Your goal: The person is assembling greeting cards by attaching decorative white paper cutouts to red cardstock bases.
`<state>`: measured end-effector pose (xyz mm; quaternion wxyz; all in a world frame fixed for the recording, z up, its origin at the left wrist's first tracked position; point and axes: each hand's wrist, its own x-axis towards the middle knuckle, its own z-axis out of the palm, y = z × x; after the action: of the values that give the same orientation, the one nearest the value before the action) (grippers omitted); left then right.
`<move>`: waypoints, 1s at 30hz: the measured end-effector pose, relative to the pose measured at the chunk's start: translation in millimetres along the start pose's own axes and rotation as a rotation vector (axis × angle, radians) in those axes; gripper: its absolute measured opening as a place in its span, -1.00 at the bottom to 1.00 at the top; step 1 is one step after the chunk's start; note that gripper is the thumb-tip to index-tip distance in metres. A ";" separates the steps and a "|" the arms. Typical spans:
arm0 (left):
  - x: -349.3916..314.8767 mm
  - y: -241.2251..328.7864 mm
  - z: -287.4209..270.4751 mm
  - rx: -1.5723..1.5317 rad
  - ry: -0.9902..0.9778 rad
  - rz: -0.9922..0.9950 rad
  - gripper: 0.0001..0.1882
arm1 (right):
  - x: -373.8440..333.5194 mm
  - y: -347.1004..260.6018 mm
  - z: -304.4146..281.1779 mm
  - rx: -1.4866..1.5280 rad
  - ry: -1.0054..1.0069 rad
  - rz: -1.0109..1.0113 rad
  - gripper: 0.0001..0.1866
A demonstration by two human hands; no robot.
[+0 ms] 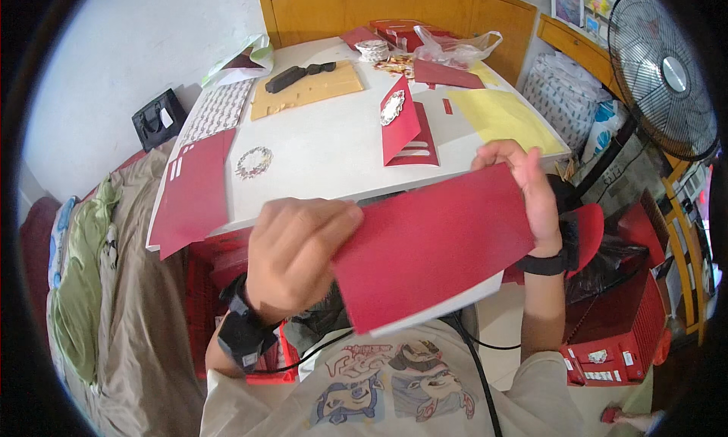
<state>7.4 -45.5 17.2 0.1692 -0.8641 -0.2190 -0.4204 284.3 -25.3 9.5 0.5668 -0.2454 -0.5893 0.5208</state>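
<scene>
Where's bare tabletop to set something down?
Main patch: mid white table, between the round cutout, tan board and folded red card. Smaller: between that card and the yellow sheet. Crowded: far end, with plastic bag and cutout stack; left edge, under red sheets and patterned sheet. Left hand and held card hide some near edge.

Bright, soft light spreads across the white table (318,130) and pale wall (205,20), shadows faint on top, deeper beneath the table's front edge. The left hand (292,251) looks slightly soft, and out at the rim, straight lines bow into round blackness.
</scene>
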 end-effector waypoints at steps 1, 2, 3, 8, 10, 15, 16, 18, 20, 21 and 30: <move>-0.9 -0.8 0.2 0.001 0.001 -0.002 -0.68 | 0.3 0.6 3.7 0.242 -0.051 0.018 -0.41; -2.7 -2.8 0.1 -0.005 0.032 -0.131 -0.72 | 2.9 1.1 8.8 0.120 -0.039 -0.031 -0.20; -3.5 -4.5 -0.1 -0.012 0.063 -0.260 -0.76 | 0.2 5.6 13.0 0.296 0.009 -0.018 -0.14; -6.4 -10.9 7.2 -0.191 0.224 -0.554 -0.78 | -2.6 15.6 16.4 0.044 -0.134 -0.255 -0.31; -3.8 -12.0 13.7 -0.262 0.294 -0.560 -0.69 | -4.5 17.8 13.9 -0.026 -0.048 -0.229 -0.33; -11.2 -18.8 17.4 -0.337 0.330 -0.405 -0.53 | 1.9 9.5 16.9 -0.076 0.092 -0.197 -0.36; -14.2 -20.4 19.2 -0.289 0.302 -0.387 -0.52 | 2.1 5.2 18.1 -0.041 0.138 -0.201 -0.39; -19.6 -20.8 19.2 -0.251 0.279 -0.384 -0.51 | 2.1 7.4 5.5 0.012 0.191 -0.171 -0.40; -21.0 -18.5 12.8 -0.174 0.233 -0.325 -0.50 | 4.0 5.2 1.5 0.095 0.242 -0.117 -0.38; -22.7 -18.0 8.8 -0.095 0.189 -0.273 -0.48 | 5.1 3.9 3.9 0.092 0.240 -0.120 -0.38; -15.0 -15.2 8.2 -0.348 0.014 -0.133 -0.53 | 6.6 13.5 17.9 0.094 0.300 -0.092 -0.36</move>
<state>-3.4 -32.3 2.0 -0.0094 -0.8610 -0.1982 -0.4684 262.1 -20.9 3.5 0.6826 -0.2664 -0.4834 0.4789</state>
